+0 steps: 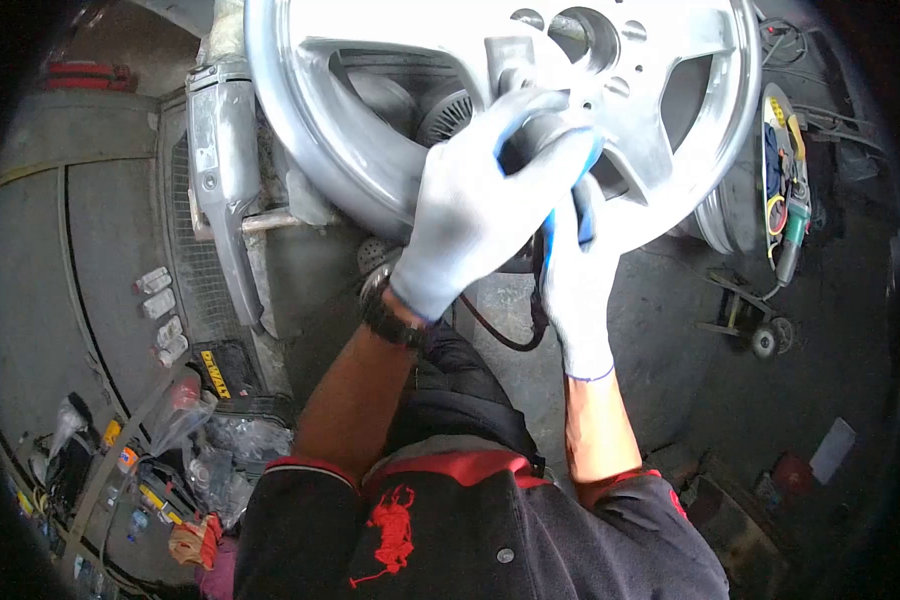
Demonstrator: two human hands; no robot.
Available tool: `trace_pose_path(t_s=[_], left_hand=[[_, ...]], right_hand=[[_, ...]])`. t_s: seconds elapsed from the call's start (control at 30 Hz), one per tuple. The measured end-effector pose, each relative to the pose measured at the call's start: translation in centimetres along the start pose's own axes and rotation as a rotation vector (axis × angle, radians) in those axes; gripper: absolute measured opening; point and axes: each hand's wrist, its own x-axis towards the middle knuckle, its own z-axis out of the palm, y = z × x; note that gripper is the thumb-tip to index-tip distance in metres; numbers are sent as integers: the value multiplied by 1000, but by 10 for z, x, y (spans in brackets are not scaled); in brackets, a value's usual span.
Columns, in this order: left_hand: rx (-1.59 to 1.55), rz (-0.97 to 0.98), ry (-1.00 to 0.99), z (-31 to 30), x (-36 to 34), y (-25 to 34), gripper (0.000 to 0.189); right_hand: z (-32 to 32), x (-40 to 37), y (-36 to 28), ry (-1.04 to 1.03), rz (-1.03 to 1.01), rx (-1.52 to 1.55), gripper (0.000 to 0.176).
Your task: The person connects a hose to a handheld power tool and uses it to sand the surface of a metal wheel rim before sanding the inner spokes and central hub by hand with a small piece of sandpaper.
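Wheel workshop: alloy rim (370, 150), grinder (220, 170).

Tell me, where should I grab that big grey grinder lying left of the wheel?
Probably grab the grey grinder by its slim tail end, coming from the near side: the body tapers toward the person, while the wider part lies up beside the wheel.

Grinder (220, 170) left of wheel (355, 150)

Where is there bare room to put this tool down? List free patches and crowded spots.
Free: the grey floor right of the right hand gripping the blue tool, between the wheeled trolley and the white sheet; the grey slab left of the angle grinder. Crowded: around the DeWalt case, and the tool tray beside the wheel.
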Motion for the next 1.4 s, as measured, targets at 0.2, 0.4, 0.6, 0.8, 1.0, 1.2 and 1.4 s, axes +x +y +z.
trace_pose_path(t_s=[0.2,0.4,0.6,0.8,1.0,1.2,1.4], left_hand=[[-106,75,-51,-6,0,1,42],[-106,103,-54,-6,2,2,41],[-39,123,61,0,-2,-8,44],[17,-66,115,9,-42,-12,43],[-20,13,99,6,-9,3,40],[126,9,101,18,-49,3,35],[-41,-75,171,17,-15,3,40]], right_hand=[[11,-2,-6,56,-38,70,37],[14,2,-8,74,-110,32,36],[10,-5,-9,81,56,79,33],[-6,-34,13,-5,-19,19,37],[-13,-1,2,-8,-115,-113,32],[-28,-26,18,-85,-109,-93,34],[-26,4,-2,-100,-74,-128,35]])
